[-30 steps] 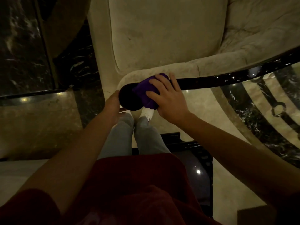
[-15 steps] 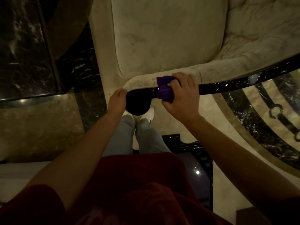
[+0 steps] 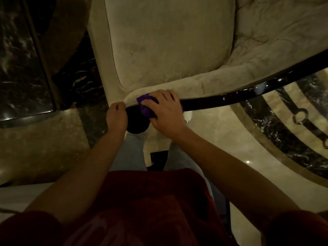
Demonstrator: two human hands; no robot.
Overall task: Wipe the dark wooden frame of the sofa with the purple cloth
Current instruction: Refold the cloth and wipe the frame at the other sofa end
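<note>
Head view, the only 1 we have: we are in the wiping step itself. Our right hand [image 3: 164, 110] is closed over the purple cloth [image 3: 146, 106], pressing it onto the dark wooden frame [image 3: 230, 97] just beside the frame's rounded end knob [image 3: 135, 124]. Our left hand [image 3: 117, 115] rests curled against the left side of that knob; whether it truly grips or only braces we cannot tell, as the fingertips are tucked out of sight.

We judge the task as partly done at best: the long rail running up and to the right lies bare of the cloth. The next move calls for firm downward pressure and a slide of the cloth rightward along the rail, following its curve, while keeping off the pale upholstery [image 3: 168, 41] that touches the rail's far edge.

The frame looks glossy and near black, narrow, with small bright reflections. The cloth is bunched, mostly hidden under our fingers, its folds showing at the hand's left.
</note>
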